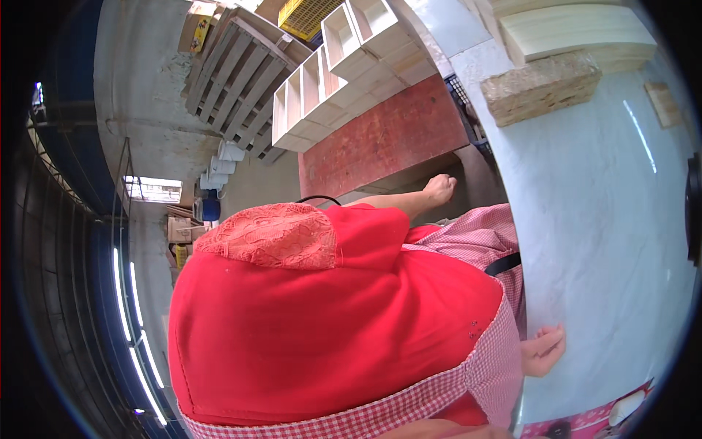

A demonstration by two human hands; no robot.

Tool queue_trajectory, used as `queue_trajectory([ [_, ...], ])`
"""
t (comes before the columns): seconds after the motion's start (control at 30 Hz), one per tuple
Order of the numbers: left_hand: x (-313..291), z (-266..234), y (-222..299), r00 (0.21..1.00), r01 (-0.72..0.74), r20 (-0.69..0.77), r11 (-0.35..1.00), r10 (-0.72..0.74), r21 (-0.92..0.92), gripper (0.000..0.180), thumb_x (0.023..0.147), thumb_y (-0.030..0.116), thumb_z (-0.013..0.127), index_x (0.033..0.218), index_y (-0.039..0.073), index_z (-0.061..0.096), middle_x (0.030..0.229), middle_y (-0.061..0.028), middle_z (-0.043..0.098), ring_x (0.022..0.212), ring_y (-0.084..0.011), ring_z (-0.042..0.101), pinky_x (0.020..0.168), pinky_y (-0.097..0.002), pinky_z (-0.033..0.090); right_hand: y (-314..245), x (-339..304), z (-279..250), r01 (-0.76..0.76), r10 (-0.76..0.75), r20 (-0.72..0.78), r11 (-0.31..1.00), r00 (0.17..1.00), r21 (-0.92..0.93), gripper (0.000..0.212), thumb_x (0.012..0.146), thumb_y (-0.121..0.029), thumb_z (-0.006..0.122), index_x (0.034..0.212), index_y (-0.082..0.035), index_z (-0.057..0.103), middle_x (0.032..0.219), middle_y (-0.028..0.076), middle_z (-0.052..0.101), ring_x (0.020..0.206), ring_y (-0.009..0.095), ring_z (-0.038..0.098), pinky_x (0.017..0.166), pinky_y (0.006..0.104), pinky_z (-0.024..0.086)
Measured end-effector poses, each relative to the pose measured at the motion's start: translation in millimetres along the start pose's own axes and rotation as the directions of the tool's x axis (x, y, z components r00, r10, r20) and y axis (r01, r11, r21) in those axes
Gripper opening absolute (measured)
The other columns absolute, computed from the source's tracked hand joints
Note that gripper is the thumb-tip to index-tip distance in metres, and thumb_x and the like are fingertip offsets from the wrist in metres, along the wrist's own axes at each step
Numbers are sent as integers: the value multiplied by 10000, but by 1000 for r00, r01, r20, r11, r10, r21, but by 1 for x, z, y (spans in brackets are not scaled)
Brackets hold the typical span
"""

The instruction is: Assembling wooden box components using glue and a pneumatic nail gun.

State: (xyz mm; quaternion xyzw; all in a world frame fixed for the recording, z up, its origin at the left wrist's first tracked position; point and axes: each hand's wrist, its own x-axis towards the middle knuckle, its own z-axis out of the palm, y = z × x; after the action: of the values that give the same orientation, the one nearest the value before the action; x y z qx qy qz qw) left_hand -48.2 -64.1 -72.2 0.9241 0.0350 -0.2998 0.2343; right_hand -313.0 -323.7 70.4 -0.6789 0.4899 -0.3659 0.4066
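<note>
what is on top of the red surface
Pale wooden open boxes are grouped along one side of the red surface. The part of it beneath them is covered and cannot be seen; the insides of the boxes show only partly.

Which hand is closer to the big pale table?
I can't tell left from right in this sideways view. The nearer hand is over the pale table, near its edge; the other hand is off it, toward the red board.
</note>
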Motion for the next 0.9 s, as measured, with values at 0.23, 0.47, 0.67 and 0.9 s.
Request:
queue_trajectory([
  [0.23,-4,0,-47,980,35,-192,994,-54,-105,335,877,201,410,741,-23,620,761,-203,660,767,-359,660,775,-444,513,8,3,4,139,-139,-4,990,990,17,241,968,-202,586,978,21,675,755,72,626,663,142,586,585,255,489],
  [0.47,-22,15,-108,987,-64,-155,982,36,-179,241,866,154,513,796,-15,670,752,-151,692,723,-285,685,749,-373,554,19,11,7,245,-244,19,969,969,-22,247,962,-207,597,985,32,657,765,90,634,671,147,596,591,250,493],
  [0.67,-44,14,-107,997,81,36,928,-73,-363,146,805,120,629,792,17,731,758,-89,714,762,-171,695,724,-325,565,17,12,10,260,-259,17,962,966,-80,252,944,-216,622,976,31,658,787,98,649,682,160,608,611,270,503],
  [0.9,-30,11,-78,999,31,8,905,-31,-424,146,816,128,642,780,14,727,741,-84,708,731,-156,677,718,-314,548,14,13,11,337,-339,6,932,941,-133,226,933,-194,637,944,31,658,764,81,643,657,158,594,598,280,497],
])
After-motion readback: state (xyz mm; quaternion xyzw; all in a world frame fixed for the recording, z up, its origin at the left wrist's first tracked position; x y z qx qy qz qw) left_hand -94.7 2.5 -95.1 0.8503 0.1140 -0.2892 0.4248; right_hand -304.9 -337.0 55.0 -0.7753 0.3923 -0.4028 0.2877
